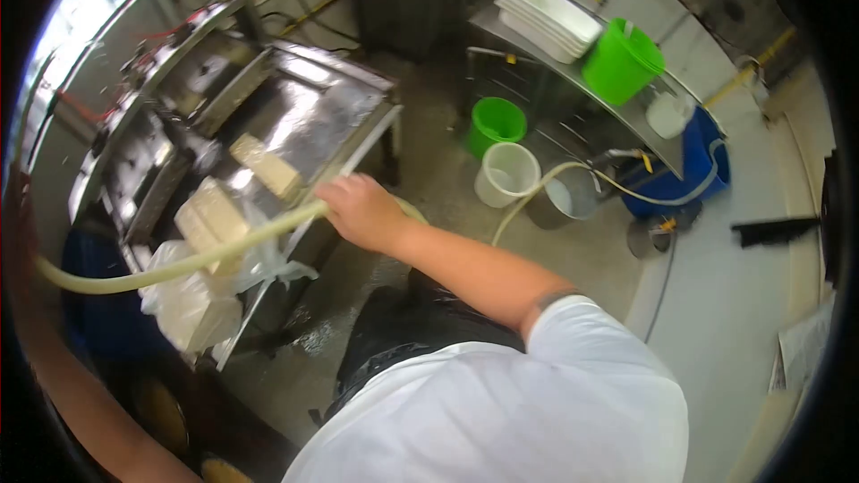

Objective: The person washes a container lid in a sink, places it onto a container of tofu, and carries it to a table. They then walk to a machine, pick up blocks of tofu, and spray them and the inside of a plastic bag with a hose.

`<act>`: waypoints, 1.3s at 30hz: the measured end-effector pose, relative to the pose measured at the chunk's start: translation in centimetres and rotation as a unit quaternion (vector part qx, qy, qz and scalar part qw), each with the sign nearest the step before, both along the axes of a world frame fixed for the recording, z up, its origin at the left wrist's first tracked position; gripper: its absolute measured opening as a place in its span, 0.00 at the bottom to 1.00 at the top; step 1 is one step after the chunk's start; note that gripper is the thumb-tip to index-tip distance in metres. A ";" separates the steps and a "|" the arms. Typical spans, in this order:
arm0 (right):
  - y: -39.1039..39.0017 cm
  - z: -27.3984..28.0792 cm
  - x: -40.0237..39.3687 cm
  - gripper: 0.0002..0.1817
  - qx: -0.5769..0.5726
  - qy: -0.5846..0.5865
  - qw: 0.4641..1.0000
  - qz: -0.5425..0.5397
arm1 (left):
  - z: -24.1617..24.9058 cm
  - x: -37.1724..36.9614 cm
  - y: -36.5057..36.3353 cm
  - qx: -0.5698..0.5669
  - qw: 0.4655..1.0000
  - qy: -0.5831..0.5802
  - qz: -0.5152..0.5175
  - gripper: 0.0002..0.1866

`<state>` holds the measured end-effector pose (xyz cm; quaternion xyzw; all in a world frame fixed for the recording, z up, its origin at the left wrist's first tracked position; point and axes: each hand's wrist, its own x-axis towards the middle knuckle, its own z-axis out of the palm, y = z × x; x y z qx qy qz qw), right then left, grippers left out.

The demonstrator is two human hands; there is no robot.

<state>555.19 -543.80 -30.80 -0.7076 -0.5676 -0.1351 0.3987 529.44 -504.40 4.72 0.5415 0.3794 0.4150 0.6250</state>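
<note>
My right hand (360, 210) is wrapped round a pale yellow hose (192, 261), in front of a metal table (335, 98). The hose runs left across the view to the far left edge, where my left hand (25, 228) is dark and blurred, its fingers hard to make out. Behind the hose, pale blocks lie on the table: a narrow one (267, 166), a larger one (212, 215), and one in a clear plastic bag (199, 309) at the table's near corner.
Green bucket (497, 122), white bucket (507, 174) and grey bucket (571, 195) stand on the floor. A shelf (573, 80) bears stacked white trays (548, 20) and a green bin (622, 63). Farther right is a blue barrel (689, 170) with a hose. Metal presses line the table's back.
</note>
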 end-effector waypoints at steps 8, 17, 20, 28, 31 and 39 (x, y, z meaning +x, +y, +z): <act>-10.5 -20.7 -2.3 0.21 -0.531 0.291 0.792 -0.073 | -0.7 -3.5 -4.2 0.187 0.911 0.361 -0.068 0.29; 1.7 -8.4 4.7 0.09 -0.146 0.215 0.958 -0.119 | 5.4 -10.2 -3.4 0.369 0.860 0.353 0.009 0.32; 3.3 -7.0 1.0 0.09 -0.145 0.221 0.964 -0.012 | 8.6 -13.9 -3.2 0.373 0.852 0.363 0.055 0.33; 0.0 -15.8 -13.5 0.34 -0.555 0.156 0.723 0.380 | 4.1 -17.3 -9.5 0.370 0.853 0.361 0.066 0.31; -0.2 -16.5 -12.7 0.36 -0.613 0.115 0.687 0.374 | -1.3 -15.7 -14.3 0.275 0.833 0.473 0.083 0.24; -3.3 -17.8 -5.4 0.28 -0.544 0.167 0.811 0.136 | -25.4 -16.2 -16.9 0.231 0.874 0.426 0.004 0.21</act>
